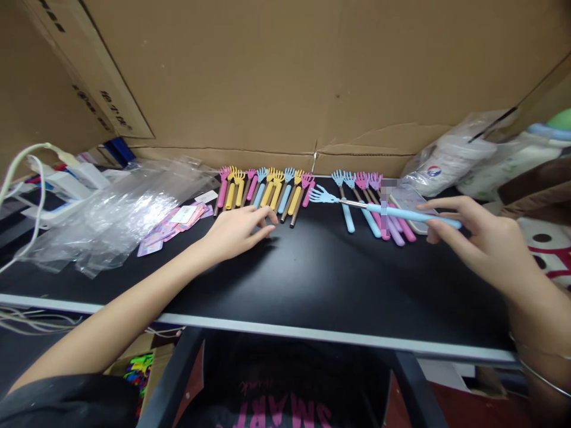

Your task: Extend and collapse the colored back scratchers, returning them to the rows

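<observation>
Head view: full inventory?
Held scratcher: 1, blue, right hand
Left scratchers: about ten, pink, yellow, blue, desk
Right scratchers: five-plus, blue, pink, purple, desk
Bags: several, clear, left
Cards: pile, pinkish, beside bags
Phone-like slab: 1, pale, right
Cup: 1, white, bagged, right
Container: 1, green-topped, right
Patterned item: 1, white-red, right edge
Cables: several, white, left
Cardboard: panels, brown, behind
Desk: 1, black, centre
Bits: many, multicoloured, below left
Bracelet: 1, silvery, bottom right
Lettered clothing: 1, black, bottom
Left hand: 1, bare, near left scratchers
Right hand: 1, bare, on held scratcher
</observation>
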`<state>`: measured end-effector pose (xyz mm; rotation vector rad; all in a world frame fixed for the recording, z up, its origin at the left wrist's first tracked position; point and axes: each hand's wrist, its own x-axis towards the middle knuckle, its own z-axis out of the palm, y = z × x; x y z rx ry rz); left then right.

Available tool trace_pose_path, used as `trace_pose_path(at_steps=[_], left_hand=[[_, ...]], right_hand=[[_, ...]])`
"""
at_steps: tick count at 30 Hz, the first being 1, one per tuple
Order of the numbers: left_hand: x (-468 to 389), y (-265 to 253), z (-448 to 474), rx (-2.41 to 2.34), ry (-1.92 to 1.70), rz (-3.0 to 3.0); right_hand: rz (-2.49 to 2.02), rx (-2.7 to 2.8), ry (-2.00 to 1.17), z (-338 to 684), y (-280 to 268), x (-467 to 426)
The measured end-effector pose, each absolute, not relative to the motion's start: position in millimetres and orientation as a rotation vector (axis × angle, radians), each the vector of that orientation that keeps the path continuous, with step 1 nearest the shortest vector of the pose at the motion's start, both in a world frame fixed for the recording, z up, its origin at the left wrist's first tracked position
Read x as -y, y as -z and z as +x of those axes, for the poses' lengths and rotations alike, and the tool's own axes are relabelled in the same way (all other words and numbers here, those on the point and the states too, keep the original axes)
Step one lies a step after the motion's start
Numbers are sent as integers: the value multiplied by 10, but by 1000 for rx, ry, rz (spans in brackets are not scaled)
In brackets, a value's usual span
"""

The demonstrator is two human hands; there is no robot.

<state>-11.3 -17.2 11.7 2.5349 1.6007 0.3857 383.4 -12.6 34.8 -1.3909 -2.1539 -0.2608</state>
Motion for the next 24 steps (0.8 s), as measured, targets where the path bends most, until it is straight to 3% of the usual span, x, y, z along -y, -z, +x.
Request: trace_pose_path(at_steps=[11, 24], left_hand=[[199, -81, -90, -1641, -309, 2652], [187, -82, -80, -1632, -250, 2650]], right_hand=[[-1299, 2223, 828, 3520, -204, 211], [-1270, 2597, 493, 3225, 66, 270]])
